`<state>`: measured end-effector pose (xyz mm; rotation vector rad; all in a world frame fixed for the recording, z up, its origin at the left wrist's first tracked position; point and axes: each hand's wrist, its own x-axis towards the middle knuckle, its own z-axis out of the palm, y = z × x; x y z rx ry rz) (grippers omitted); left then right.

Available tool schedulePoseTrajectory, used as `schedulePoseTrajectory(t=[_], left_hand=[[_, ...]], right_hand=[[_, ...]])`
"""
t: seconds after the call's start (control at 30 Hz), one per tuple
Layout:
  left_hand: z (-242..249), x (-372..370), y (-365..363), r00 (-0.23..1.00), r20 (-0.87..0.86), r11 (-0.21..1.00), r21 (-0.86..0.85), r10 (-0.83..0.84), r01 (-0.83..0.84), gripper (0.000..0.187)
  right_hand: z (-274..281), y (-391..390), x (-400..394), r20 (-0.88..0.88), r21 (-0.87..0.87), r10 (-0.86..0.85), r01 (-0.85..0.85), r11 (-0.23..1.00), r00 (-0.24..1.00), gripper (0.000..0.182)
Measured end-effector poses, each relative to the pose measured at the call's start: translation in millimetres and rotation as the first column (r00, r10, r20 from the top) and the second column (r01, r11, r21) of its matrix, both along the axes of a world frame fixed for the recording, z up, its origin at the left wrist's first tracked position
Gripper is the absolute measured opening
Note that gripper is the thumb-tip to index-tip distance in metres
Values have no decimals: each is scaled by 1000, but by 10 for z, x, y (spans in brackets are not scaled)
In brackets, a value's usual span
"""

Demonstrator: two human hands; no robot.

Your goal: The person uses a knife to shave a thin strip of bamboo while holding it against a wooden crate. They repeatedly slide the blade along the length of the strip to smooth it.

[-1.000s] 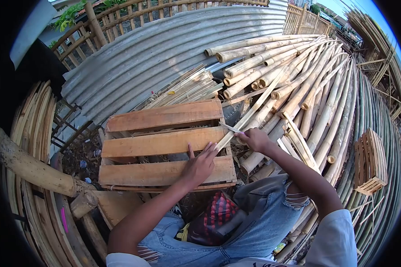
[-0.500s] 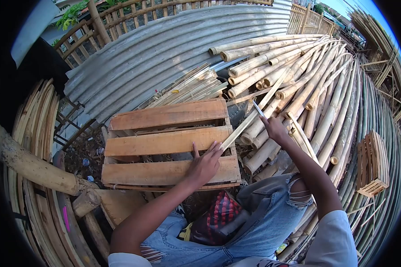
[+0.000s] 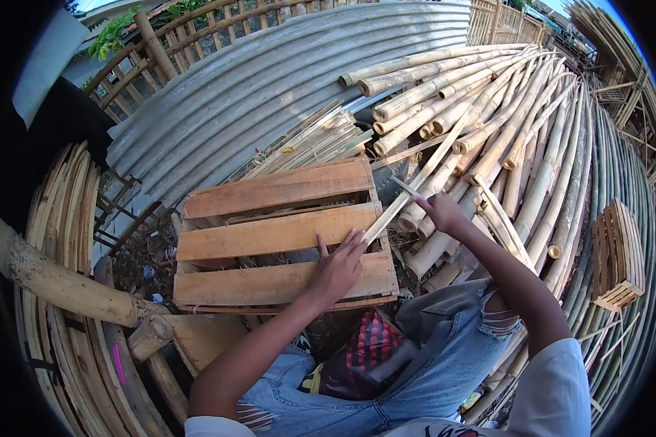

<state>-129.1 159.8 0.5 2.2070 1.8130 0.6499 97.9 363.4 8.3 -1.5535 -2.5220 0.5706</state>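
Observation:
A long split bamboo strip (image 3: 388, 216) slants from the slatted wooden crate (image 3: 270, 233) up and to the right, over the bamboo poles. My left hand (image 3: 337, 271) rests on the crate slats, its fingertips holding the strip's near end, thumb apart from the other fingers. In my right hand (image 3: 444, 214) is a knife (image 3: 405, 187), gripped by its handle, which the fingers mostly hide. Its blade lies across the strip, pointing up and left, a short way beyond my left hand.
Many bamboo poles (image 3: 481, 138) are piled ahead and right. Thin strips (image 3: 306, 146) lie behind the crate, before a corrugated metal sheet (image 3: 270, 80). A small slatted crate (image 3: 616, 255) stands right. A thick bamboo pole (image 3: 73, 284) juts in from the left.
My right hand has drawn the knife down along the strip, closer to my left hand, and the blade now lies flatter. My left hand stays at the strip's end. The view has shifted slightly.

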Motion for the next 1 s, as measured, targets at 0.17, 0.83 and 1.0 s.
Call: schedulePoseTrajectory(t=[0.17, 0.83, 1.0], left_hand=[[-8, -9, 17, 1000, 11, 1000, 28, 3, -3, 37], [42, 26, 39, 993, 111, 998, -40, 48, -44, 37], [20, 41, 13, 999, 34, 1000, -11, 13, -12, 38]], right_hand=[[-111, 141, 90, -181, 36, -130, 139, 990, 975, 72], [-386, 164, 23, -75, 108, 173, -165, 980, 982, 70], [-202, 407, 122, 3, 209, 117, -115, 971, 993, 61]])
